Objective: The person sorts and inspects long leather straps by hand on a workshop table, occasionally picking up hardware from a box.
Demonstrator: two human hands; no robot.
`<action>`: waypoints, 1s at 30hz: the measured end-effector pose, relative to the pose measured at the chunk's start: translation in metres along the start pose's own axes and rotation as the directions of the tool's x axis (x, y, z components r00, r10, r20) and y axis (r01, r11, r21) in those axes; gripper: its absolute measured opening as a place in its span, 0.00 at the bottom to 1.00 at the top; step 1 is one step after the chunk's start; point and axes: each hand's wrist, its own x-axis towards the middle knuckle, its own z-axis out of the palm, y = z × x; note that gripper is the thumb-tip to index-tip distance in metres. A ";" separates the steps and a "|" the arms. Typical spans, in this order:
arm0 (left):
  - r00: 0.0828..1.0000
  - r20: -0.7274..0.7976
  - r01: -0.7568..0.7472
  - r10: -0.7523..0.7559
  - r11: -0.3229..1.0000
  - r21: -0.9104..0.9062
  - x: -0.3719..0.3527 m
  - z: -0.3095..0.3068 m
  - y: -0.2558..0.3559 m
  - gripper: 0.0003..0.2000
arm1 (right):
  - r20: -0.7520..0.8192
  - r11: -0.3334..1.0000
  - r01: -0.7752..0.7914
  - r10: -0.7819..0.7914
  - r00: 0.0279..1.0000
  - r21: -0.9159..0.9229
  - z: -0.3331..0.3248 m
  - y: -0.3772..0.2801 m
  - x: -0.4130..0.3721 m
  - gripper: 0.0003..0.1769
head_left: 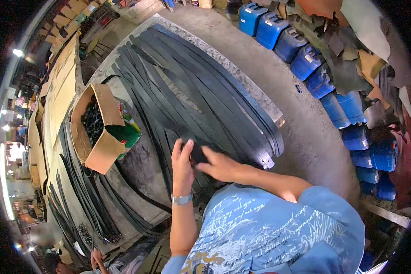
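My left hand [183, 165], with a silver watch [182, 199] at its wrist, is raised over the near end of the straps. Its fingers point up and curl around a dark, blurred piece that looks like a black strap [197, 148]. My right hand [220, 166] comes in from the right, close beside the left one, thumb and forefinger apart. Nothing plainly sits in its grip. Under and beyond both hands, long black straps [187, 82] lie in overlapping layers on the table [260, 102].
Left of my hands stands an open cardboard box [106, 157] of black rolled pieces, against a green container [131, 132]. More narrow strips [84, 201] lie further left. Blue jugs [271, 31] line the floor at right, below hanging hides [374, 27]. Another person's hands [97, 259] work at bottom left.
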 end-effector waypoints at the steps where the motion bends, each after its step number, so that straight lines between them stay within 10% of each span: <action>1: 0.993 -0.102 0.050 -0.054 0.998 -0.039 0.006 0.023 0.006 0.05 | -0.131 0.989 0.140 -0.146 0.981 -0.058 -0.010 0.009 -0.005 0.33; 7: 0.974 0.044 0.224 -0.221 0.967 -0.123 0.083 0.049 -0.013 0.10 | -0.176 0.965 -0.066 0.021 0.984 -0.253 -0.120 0.016 -0.095 0.18; 10: 0.984 0.001 0.179 -0.180 0.980 -0.091 0.115 0.058 -0.014 0.11 | -0.208 0.878 -0.406 0.361 0.909 -0.254 -0.149 0.058 -0.152 0.18; 19: 0.992 -0.081 0.107 -0.099 0.988 0.109 0.209 0.044 -0.011 0.10 | -0.331 0.524 -0.820 0.751 0.572 -0.229 -0.096 0.321 -0.329 0.14; 26: 0.985 -0.012 -0.158 0.170 0.940 0.302 0.280 0.072 0.067 0.13 | -0.273 0.641 -0.724 0.671 0.690 -0.255 -0.092 0.318 -0.315 0.14; 29: 0.976 -0.043 -0.184 0.214 0.912 0.368 0.331 0.069 0.135 0.17 | -0.229 0.770 -0.625 0.636 0.737 0.126 -0.111 0.261 -0.269 0.19; 30: 0.922 -0.002 -0.274 0.387 0.658 0.701 0.354 0.052 0.156 0.27 | -0.245 0.823 -0.542 0.568 0.785 0.171 -0.113 0.252 -0.249 0.21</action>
